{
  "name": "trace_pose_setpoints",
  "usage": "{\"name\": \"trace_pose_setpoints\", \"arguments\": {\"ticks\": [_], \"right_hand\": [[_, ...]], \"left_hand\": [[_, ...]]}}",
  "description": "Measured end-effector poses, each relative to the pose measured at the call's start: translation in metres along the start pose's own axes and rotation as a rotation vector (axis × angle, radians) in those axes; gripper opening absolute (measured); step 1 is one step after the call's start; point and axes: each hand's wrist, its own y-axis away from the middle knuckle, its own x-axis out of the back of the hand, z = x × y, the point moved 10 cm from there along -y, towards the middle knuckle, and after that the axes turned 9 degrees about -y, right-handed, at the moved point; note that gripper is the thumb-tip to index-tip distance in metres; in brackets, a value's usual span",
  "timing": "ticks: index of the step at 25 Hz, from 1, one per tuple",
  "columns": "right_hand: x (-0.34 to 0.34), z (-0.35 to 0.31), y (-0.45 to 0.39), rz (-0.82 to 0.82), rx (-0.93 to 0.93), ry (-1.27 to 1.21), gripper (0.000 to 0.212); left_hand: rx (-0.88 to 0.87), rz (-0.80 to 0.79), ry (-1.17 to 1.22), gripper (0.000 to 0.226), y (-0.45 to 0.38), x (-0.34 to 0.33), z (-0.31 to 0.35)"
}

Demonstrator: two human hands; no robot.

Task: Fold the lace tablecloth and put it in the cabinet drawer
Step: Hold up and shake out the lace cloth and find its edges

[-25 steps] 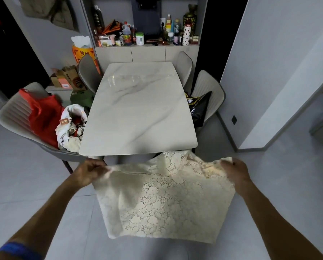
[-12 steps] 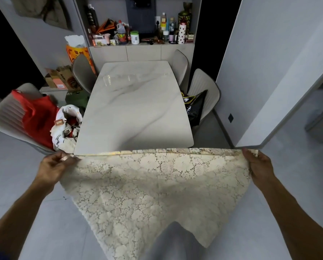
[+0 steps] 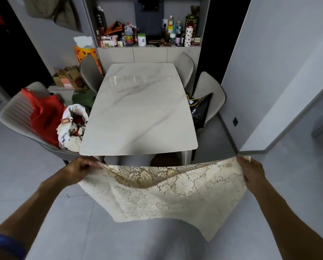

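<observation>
The cream lace tablecloth (image 3: 168, 196) hangs in the air in front of me, below the near edge of the marble table (image 3: 140, 109). My left hand (image 3: 80, 170) grips its top left corner. My right hand (image 3: 251, 170) grips the top right corner. The top edge sags between my hands and the cloth hangs doubled, with a point drooping at the lower right. A beige cabinet (image 3: 149, 54) stands against the far wall behind the table; its fronts are closed.
Grey chairs surround the table; the left chair (image 3: 16, 113) holds a red bag (image 3: 44, 113) and a white bag of items (image 3: 72, 126), the right chair a black bag (image 3: 200, 111). Bottles clutter the cabinet top. Grey tiled floor lies around me, with a wall at right.
My hands first spread wide and pulled the cloth's top edge taut, then came slightly closer and lower, so the edge now sags. Both hands kept their grip.
</observation>
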Motion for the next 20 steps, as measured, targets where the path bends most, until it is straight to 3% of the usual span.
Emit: {"name": "trace_pose_setpoints", "arguments": {"ticks": [3, 5, 7, 9, 11, 12, 14, 16, 18, 20], "right_hand": [[-0.014, 0.001, 0.004, -0.039, -0.005, 0.122, 0.035], [-0.028, 0.002, 0.007, -0.134, -0.033, 0.093, 0.017], [-0.042, 0.004, 0.013, -0.300, -0.074, 0.114, 0.014], [-0.055, 0.005, 0.025, -0.503, -0.044, 0.365, 0.025], [-0.058, 0.003, 0.033, -0.583, 0.015, 0.599, 0.027], [-0.056, -0.001, 0.034, -0.577, 0.041, 0.586, 0.022], [-0.050, -0.013, 0.032, -0.513, 0.062, 0.307, 0.012], [-0.040, -0.020, 0.027, -0.408, 0.052, 0.032, 0.019], [-0.036, -0.023, 0.024, -0.341, 0.064, -0.021, 0.019], [-0.039, -0.021, 0.024, -0.389, 0.041, -0.009, 0.030]], "left_hand": [[0.084, 0.095, -0.043, 0.054, -0.012, 0.001, -0.009], [0.220, 0.208, 0.004, 0.038, -0.012, 0.012, -0.023], [0.287, 0.274, 0.026, 0.017, -0.010, 0.021, -0.037], [0.284, 0.343, -0.003, 0.013, -0.003, 0.031, -0.046], [0.312, 0.349, -0.009, 0.025, 0.006, 0.037, -0.056], [0.306, 0.312, -0.046, 0.034, 0.008, 0.037, -0.057], [0.268, 0.247, -0.126, 0.048, 0.011, 0.037, -0.055], [0.214, 0.242, -0.110, 0.051, 0.015, 0.040, -0.049], [0.149, 0.229, -0.087, 0.050, 0.020, 0.041, -0.038], [0.077, 0.103, -0.073, 0.052, 0.024, 0.031, -0.026]]}}
